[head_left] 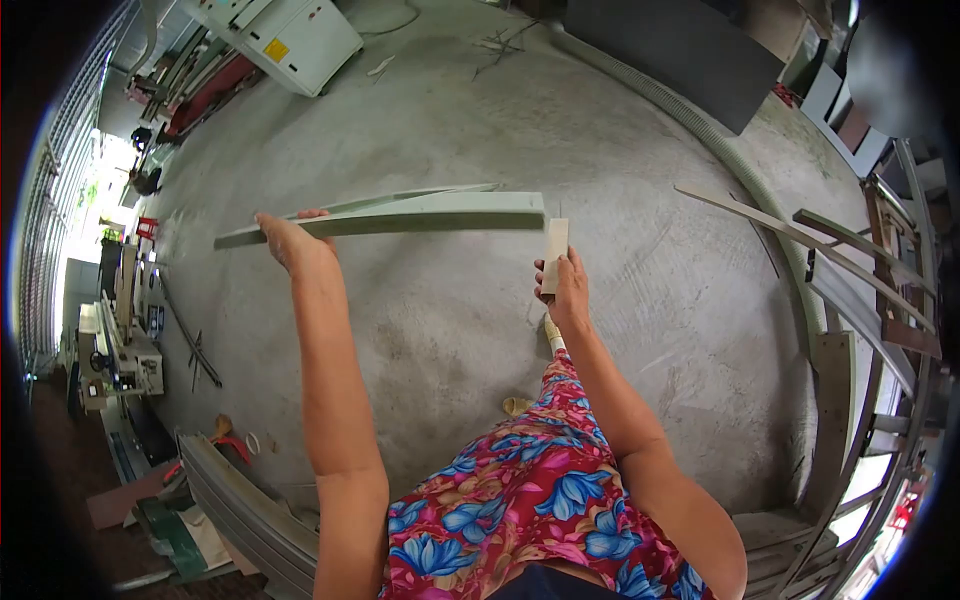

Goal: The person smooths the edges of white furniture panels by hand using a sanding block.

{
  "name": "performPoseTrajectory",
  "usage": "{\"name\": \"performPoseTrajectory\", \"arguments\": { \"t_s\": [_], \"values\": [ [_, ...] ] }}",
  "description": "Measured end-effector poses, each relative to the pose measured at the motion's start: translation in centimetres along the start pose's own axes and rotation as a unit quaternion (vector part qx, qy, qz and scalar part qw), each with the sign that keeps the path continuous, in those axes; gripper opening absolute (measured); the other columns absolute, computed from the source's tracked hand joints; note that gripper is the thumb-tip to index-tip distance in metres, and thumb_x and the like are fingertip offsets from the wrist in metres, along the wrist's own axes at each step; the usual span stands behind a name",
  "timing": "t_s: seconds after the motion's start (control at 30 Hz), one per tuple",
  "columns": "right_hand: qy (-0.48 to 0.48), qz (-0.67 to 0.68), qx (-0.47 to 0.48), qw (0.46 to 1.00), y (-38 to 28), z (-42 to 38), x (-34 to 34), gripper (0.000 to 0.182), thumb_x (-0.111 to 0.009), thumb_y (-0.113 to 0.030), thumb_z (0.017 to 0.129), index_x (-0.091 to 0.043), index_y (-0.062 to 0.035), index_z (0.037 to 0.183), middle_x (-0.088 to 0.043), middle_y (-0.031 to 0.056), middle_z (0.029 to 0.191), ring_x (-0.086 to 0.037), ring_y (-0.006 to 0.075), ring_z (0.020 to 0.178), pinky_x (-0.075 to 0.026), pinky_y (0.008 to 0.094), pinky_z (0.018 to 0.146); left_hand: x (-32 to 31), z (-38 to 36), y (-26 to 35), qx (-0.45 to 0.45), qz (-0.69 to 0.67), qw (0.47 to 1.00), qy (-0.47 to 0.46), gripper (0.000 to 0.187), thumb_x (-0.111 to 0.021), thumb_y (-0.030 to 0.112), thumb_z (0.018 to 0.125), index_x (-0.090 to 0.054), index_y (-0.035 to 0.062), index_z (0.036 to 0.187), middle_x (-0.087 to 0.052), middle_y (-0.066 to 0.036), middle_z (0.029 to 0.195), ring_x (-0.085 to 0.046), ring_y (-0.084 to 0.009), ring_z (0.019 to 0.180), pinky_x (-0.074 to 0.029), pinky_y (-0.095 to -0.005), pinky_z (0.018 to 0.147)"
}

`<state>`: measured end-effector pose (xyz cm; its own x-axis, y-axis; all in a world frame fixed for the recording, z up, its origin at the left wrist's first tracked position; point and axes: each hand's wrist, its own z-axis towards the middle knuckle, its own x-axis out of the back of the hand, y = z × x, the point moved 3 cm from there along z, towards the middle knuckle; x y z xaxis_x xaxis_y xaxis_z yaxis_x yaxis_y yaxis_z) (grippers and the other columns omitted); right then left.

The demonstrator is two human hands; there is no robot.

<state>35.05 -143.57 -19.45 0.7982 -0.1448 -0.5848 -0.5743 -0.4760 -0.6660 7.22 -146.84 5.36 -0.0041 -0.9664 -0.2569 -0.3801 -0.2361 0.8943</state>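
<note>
My left hand point(296, 242) is wrapped around long, pale grey-green strips point(440, 214), holding them nearly level above the concrete floor. A thinner strip lies at a slight angle along the far side of the thick one. In my right hand point(568, 284) is a short, flat beige block point(558, 243), upright between thumb and fingers. The block's upper part sits right by the right end of the thick strip.
A white machine cabinet point(300, 50) stands at the far left, and a dark panel point(670, 60) at the far right. A ribbed hose point(690, 115) curves along the floor. Long strips point(800, 235) lean on a rack at right; more boards point(245, 505) lie stacked at lower left.
</note>
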Motion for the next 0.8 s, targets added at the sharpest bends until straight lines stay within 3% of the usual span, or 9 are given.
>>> {"name": "performPoseTrajectory", "arguments": {
  "t_s": [0.17,0.2,0.4,0.57,0.8],
  "values": [
    [-0.024,0.019,-0.006,1.000,-0.7,0.4,0.4,0.048,-0.042,-0.019,0.094,-0.028,-0.0137,0.140,-0.058,0.0101,0.090,-0.053,0.0126,0.064,-0.046,0.0257,0.049,1.1,0.4,-0.6,0.013,0.001,0.999,0.036,0.055,-0.035,0.047,0.095,-0.033,0.0006,0.125,-0.051,-0.009,0.085,-0.056,-0.0156,0.062,-0.051,-0.0252,0.054],
    [-0.026,0.016,-0.003,1.000,-0.8,0.6,0.2,0.049,-0.042,-0.019,0.094,-0.028,-0.0137,0.140,-0.058,0.0100,0.089,-0.053,0.0125,0.064,-0.046,0.0259,0.049,1.4,0.0,-0.7,0.004,0.006,0.999,0.043,0.051,-0.035,0.047,0.095,-0.038,0.0010,0.115,-0.051,-0.009,0.083,-0.056,-0.0158,0.062,-0.051,-0.0252,0.055],
    [-0.017,-0.015,-0.030,0.999,-0.9,0.6,-1.2,0.050,-0.043,-0.017,0.092,-0.027,-0.0137,0.140,-0.059,0.0093,0.087,-0.054,0.0123,0.064,-0.047,0.0268,0.049,4.7,1.6,-2.2,0.005,-0.015,0.999,0.042,0.047,-0.035,0.049,0.094,-0.040,0.0021,0.096,-0.050,-0.008,0.077,-0.054,-0.0154,0.060,-0.050,-0.0262,0.053],
    [-0.033,-0.023,-0.067,0.997,0.6,-1.8,-1.6,0.050,-0.042,-0.016,0.093,-0.027,-0.0136,0.140,-0.058,0.0100,0.088,-0.055,0.0125,0.064,-0.047,0.0274,0.050,6.3,0.7,-2.5,0.010,-0.036,0.997,0.065,0.045,-0.035,0.046,0.095,-0.039,0.0014,0.096,-0.049,-0.009,0.075,-0.052,-0.0156,0.057,-0.050,-0.0263,0.051],
    [-0.082,0.019,-0.040,0.996,0.1,-6.7,-2.8,0.050,-0.042,-0.015,0.093,-0.025,-0.0140,0.140,-0.057,0.0103,0.091,-0.055,0.0124,0.066,-0.048,0.0268,0.051,7.9,0.8,-3.0,0.009,-0.016,0.997,0.069,0.045,-0.035,0.047,0.093,-0.041,0.0023,0.096,-0.052,-0.008,0.076,-0.055,-0.0150,0.057,-0.050,-0.0259,0.052]
  ]
}}
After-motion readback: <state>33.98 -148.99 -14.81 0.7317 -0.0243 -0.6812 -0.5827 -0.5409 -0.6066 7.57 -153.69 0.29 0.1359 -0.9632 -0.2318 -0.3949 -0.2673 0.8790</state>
